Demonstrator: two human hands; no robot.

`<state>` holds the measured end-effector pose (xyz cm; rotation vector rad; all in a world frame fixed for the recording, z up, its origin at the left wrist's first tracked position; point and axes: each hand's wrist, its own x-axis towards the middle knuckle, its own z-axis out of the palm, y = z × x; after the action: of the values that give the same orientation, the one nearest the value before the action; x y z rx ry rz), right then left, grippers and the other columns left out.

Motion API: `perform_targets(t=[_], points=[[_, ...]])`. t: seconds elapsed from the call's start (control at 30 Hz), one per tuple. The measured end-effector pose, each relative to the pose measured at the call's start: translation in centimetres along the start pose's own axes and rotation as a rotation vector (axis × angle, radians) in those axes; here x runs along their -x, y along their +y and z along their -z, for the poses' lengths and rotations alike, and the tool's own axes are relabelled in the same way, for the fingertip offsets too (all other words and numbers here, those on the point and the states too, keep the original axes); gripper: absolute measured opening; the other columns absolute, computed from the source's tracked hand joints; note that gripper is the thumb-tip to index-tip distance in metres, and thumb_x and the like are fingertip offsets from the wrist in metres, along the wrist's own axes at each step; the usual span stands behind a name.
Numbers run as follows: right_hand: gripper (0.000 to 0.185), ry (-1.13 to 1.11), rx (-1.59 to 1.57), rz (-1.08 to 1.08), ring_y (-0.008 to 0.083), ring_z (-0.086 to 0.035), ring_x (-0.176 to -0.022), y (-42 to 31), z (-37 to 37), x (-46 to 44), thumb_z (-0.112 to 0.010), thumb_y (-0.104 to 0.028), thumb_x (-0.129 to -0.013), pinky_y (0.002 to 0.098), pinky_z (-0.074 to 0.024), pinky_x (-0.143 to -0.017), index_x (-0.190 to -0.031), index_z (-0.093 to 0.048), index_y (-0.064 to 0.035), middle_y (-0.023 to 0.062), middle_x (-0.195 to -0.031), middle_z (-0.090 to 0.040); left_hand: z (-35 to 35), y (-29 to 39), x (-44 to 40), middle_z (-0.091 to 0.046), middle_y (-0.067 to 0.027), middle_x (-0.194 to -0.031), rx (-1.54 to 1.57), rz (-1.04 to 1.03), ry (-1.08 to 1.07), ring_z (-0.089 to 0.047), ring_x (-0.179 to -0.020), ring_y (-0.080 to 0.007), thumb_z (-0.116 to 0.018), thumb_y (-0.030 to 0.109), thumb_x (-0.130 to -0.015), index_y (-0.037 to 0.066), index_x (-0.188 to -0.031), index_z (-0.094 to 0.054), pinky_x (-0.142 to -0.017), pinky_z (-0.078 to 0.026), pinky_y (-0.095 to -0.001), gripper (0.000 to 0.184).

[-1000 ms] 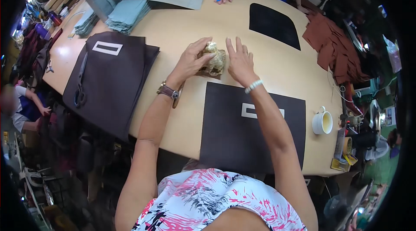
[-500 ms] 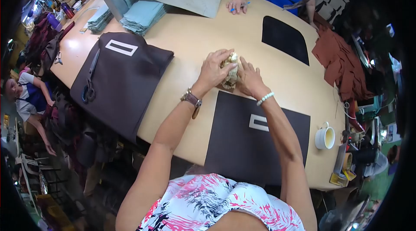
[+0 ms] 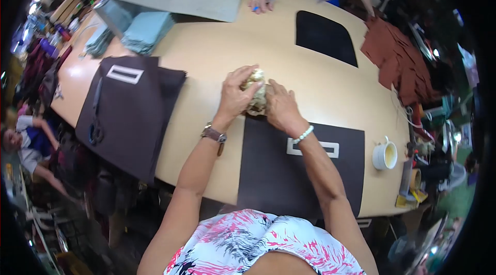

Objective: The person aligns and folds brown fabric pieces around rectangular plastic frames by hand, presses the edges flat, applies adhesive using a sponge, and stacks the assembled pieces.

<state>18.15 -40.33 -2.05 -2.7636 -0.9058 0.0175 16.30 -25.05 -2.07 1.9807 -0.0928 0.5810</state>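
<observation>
My left hand (image 3: 236, 94) is wrapped round the left side of a crumpled, gold-coloured lump (image 3: 257, 100). Against the lump's right side rests my right hand (image 3: 281, 104), its fingers bent and close together. Just below both hands lies a dark sheet (image 3: 279, 171) with a white rectangular frame (image 3: 325, 149) on it, partly under my right wrist. What the lump is made of cannot be made out.
Dark sheets (image 3: 134, 115) with scissors (image 3: 96, 120) lie left. Pale blue stacks (image 3: 147, 32) and a grey panel (image 3: 206, 1) are behind. A black piece (image 3: 325, 37), brown pieces (image 3: 398, 58) and a white cup (image 3: 384, 156) are right. A co-worker's hand (image 3: 262, 2) rests opposite.
My right hand, open and apart from the lump a second ago, has come in against its right side with fingers bent. The camera view has shifted between frames.
</observation>
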Motion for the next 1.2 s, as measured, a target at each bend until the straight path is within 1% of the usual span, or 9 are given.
perform_targets(t=[0.13, 0.23, 0.33, 0.4, 0.5, 0.6, 0.77, 1.17, 1.2], points=[[0.053, 0.01, -0.066, -0.014, 0.0338, -0.042, -0.117, -0.4, 0.7, 1.1, -0.052, -0.003, -0.071, 0.0528, -0.0343, -0.093, -0.124, -0.045, 0.0013, 0.0188, -0.133, -0.037, -0.5, -0.3, 0.2, -0.06, -0.0128, -0.111, 0.043, -0.034, -0.004, -0.053, -0.103, -0.0255, -0.067, 0.01, -0.075, 0.004, -0.113, -0.06, -0.09, -0.042, -0.0332, 0.038], [0.056, 0.03, -0.331, 0.068, 0.0349, -0.041, -0.118, 0.2, 1.2, 1.8, -0.051, -0.002, -0.07, 0.0514, -0.0355, -0.091, -0.125, -0.044, 0.0016, 0.02, -0.133, -0.037, -0.4, -1.3, -0.5, -0.06, -0.0125, -0.11, 0.173, 0.036, 0.032, -0.054, -0.102, -0.0258, -0.067, 0.01, -0.075, 0.005, -0.113, -0.06, -0.089, -0.043, -0.0337, 0.039], [0.064, -0.024, -0.247, 0.018, 0.0375, -0.039, -0.121, 0.0, 2.0, 2.8, -0.05, 0.0, -0.066, 0.046, -0.0357, -0.093, -0.129, -0.038, 0.0021, 0.0239, -0.134, -0.035, -0.7, -0.1, -0.1, -0.059, -0.0141, -0.111, 0.144, 0.054, 0.01, -0.054, -0.102, -0.0251, -0.066, 0.01, -0.075, 0.003, -0.114, -0.059, -0.089, -0.042, -0.0333, 0.04], [0.065, -0.019, -0.301, -0.005, 0.037, -0.038, -0.122, 0.2, 1.8, 3.1, -0.05, 0.0, -0.066, 0.0496, -0.0338, -0.095, -0.13, -0.037, 0.0011, 0.0224, -0.135, -0.035, -1.0, 0.7, 0.2, -0.059, -0.0147, -0.111, 0.003, -0.032, 0.001, -0.053, -0.101, -0.0252, -0.066, 0.011, -0.076, 0.003, -0.114, -0.059, -0.089, -0.042, -0.0331, 0.04], [0.067, 0.012, -0.362, -0.036, 0.0371, -0.036, -0.123, -0.1, 0.4, 3.9, -0.05, 0.0, -0.066, 0.0514, -0.0321, -0.096, -0.131, -0.035, 0.0008, 0.0216, -0.136, -0.033, -1.0, 0.9, 0.5, -0.059, -0.0147, -0.11, 0.002, -0.032, 0.039, -0.054, -0.101, -0.0252, -0.066, 0.011, -0.075, 0.003, -0.115, -0.06, -0.089, -0.042, -0.033, 0.041], [0.071, 0.025, -0.372, -0.052, 0.0361, -0.039, -0.121, -0.9, 0.1, 4.0, -0.05, -0.001, -0.065, 0.0507, -0.0317, -0.097, -0.133, -0.031, 0.0015, 0.0195, -0.135, -0.036, -1.0, 0.3, 0.6, -0.057, -0.014, -0.113, 0.016, -0.022, 0.046, -0.053, -0.106, -0.0216, -0.063, 0.009, -0.079, 0.001, -0.116, -0.057, -0.092, -0.041, -0.031, 0.038], [0.072, 0.006, -0.343, -0.065, 0.0336, -0.044, -0.116, -1.6, 0.8, 4.9, -0.048, 0.0, -0.066, 0.0489, -0.0334, -0.096, -0.135, -0.029, 0.0008, 0.0172, -0.13, -0.044, -1.3, -0.1, 0.6, -0.058, -0.0141, -0.109, 0.068, -0.01, 0.078, -0.054, -0.102, -0.0233, -0.066, 0.01, -0.077, 0.003, -0.114, -0.06, -0.09, -0.042, -0.0318, 0.038], [0.074, 0.016, -0.441, -0.003, 0.0362, -0.039, -0.122, -1.5, 0.6, 5.3, -0.047, 0.0, -0.066, 0.0511, -0.0305, -0.099, -0.137, -0.027, -0.0007, 0.0228, -0.134, -0.039, -1.0, -0.6, 0.5, -0.058, -0.0138, -0.111, 0.199, 0.051, 0.08, -0.054, -0.104, -0.0226, -0.067, 0.009, -0.076, 0.003, -0.114, -0.06, -0.091, -0.042, -0.0308, 0.039], [0.075, 0.006, -0.443, -0.006, 0.0353, -0.039, -0.123, -1.6, 0.7, 5.3, -0.047, 0.0, -0.066, 0.0483, -0.0302, -0.1, -0.137, -0.027, -0.0005, 0.0233, -0.135, -0.037, -0.9, -0.6, 0.5, -0.058, -0.0138, -0.111, 0.21, 0.061, 0.077, -0.054, -0.104, -0.0224, -0.067, 0.009, -0.076, 0.003, -0.114, -0.06, -0.091, -0.042, -0.0307, 0.039]])
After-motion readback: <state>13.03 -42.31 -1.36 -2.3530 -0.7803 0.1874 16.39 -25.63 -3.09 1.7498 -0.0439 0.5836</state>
